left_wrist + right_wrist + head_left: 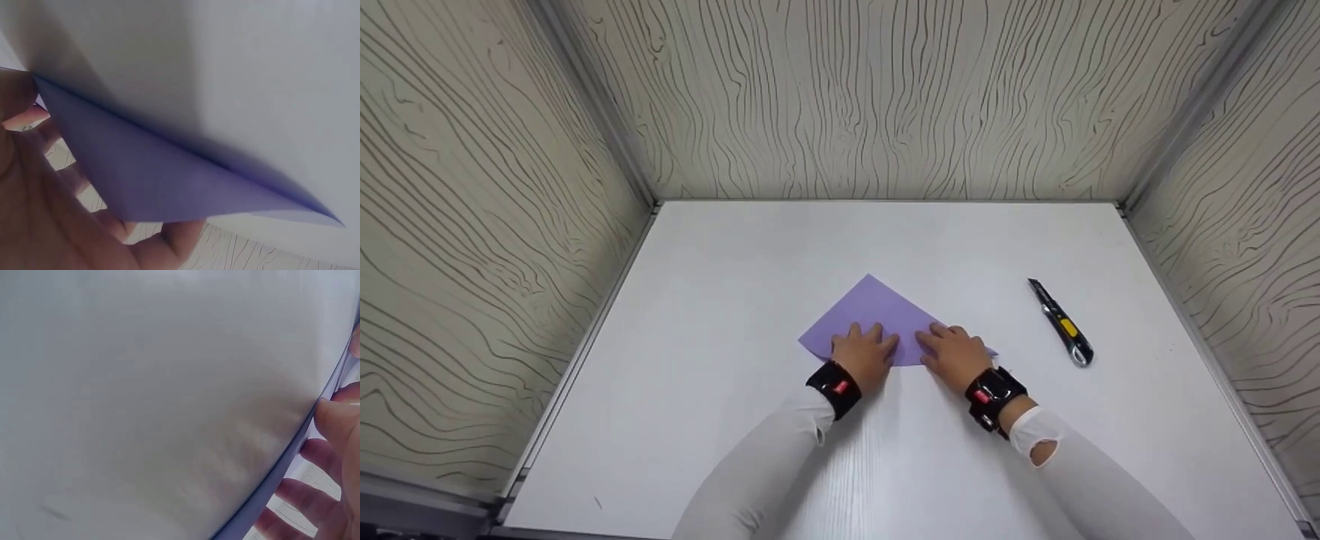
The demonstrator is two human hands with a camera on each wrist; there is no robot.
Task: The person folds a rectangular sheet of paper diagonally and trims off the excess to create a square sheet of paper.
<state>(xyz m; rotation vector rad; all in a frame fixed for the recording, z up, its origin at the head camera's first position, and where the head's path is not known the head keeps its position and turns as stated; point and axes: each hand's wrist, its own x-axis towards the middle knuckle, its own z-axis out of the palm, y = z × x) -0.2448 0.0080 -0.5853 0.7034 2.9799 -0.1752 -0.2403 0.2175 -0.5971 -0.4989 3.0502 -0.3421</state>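
A sheet of purple paper, folded to a triangle, lies with its point toward the back wall. My left hand rests on its near left part, fingers spread and thumb by the folded edge. In the left wrist view, the paper's left corner bends up off the table beside that hand. On the near right part, my right hand presses with spread fingers. The right wrist view shows its thumb at the fold of the paper.
A black and yellow utility knife lies on the white table to the right of the paper, its tip pointing away. Wood-grain panels wall in the table at the back and on both sides.
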